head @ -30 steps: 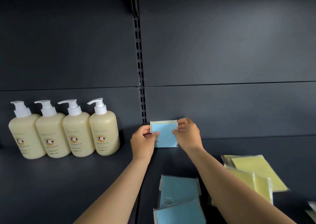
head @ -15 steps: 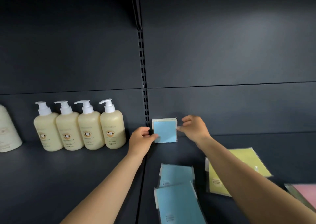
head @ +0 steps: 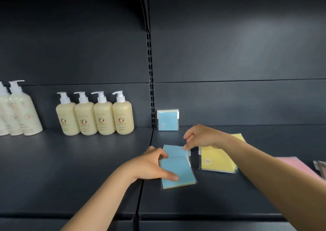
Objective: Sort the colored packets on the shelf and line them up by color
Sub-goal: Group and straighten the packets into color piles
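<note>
Partly covered, near blue packet (head: 178, 173) sits in left grip (head: 150, 165) (right grip (head: 199, 136) pinches another's corner).

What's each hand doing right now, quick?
Left hand: holding the near flat blue plastic-wrapped packet, thumb on top.
Right hand: pinching the far flat blue packet at its corner.

Bare shelf (head: 79, 169) lies open in front of the pump bottles (head: 95, 114); right of them, flat packets (head: 217, 160) crowd the surface.
</note>
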Demonstrator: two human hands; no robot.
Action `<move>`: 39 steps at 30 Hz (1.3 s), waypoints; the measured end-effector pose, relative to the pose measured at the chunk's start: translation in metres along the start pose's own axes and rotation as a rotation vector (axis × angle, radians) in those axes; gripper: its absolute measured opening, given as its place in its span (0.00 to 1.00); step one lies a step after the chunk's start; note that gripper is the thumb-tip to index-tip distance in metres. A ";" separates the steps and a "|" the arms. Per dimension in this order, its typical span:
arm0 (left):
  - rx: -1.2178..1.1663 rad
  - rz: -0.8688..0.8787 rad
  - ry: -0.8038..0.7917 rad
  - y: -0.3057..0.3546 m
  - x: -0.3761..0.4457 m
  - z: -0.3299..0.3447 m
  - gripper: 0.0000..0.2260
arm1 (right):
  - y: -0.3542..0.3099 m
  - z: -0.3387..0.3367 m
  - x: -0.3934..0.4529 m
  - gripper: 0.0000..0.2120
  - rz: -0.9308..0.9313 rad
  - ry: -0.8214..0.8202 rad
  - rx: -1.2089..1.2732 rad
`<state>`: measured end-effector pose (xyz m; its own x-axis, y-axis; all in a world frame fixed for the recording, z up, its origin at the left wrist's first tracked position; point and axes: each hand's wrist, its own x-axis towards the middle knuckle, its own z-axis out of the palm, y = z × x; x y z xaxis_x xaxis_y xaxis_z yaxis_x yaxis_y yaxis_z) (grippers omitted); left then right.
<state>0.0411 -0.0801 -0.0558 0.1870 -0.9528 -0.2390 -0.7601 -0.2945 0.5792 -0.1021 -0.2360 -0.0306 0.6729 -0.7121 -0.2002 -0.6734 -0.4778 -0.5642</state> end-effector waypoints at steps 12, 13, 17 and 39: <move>-0.403 -0.102 0.118 -0.022 -0.027 -0.006 0.15 | -0.022 0.004 0.001 0.22 0.029 -0.133 -0.262; -0.491 -0.098 0.139 -0.027 -0.028 -0.009 0.13 | -0.023 0.003 0.001 0.26 0.034 -0.144 -0.281; -0.792 -0.095 0.295 -0.045 -0.028 -0.018 0.11 | -0.025 0.003 0.001 0.22 0.031 -0.192 -0.313; -1.058 0.163 0.388 -0.039 0.038 -0.016 0.12 | -0.024 0.050 0.008 0.11 -0.064 0.525 0.529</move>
<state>0.0873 -0.1065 -0.0753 0.4543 -0.8895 0.0501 0.0788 0.0962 0.9922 -0.0654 -0.2048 -0.0589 0.3820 -0.9064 0.1802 -0.3116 -0.3100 -0.8982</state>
